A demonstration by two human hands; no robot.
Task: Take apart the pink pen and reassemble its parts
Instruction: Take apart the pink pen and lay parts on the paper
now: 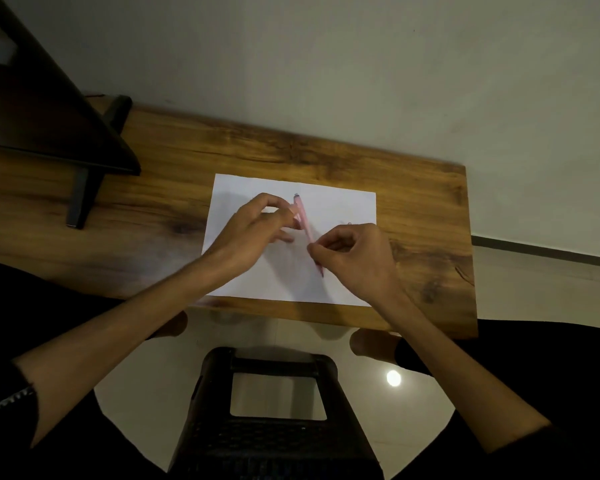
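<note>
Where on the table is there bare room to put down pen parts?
Bare wood lies right of the white paper, out to the table edge, and left of it up to the black stand. The paper's far right corner is free. Its middle is crowded: left hand, right hand, pink pen.

Two bare forearms enter from the lower corners, ending in the left hand (pixel 248 233) and the right hand (pixel 355 252). Neither wears rings, watch or gloves. Dark short sleeves cover the upper arms; the left sleeve (pixel 6 403) carries a pale zigzag band at its hem.
</note>
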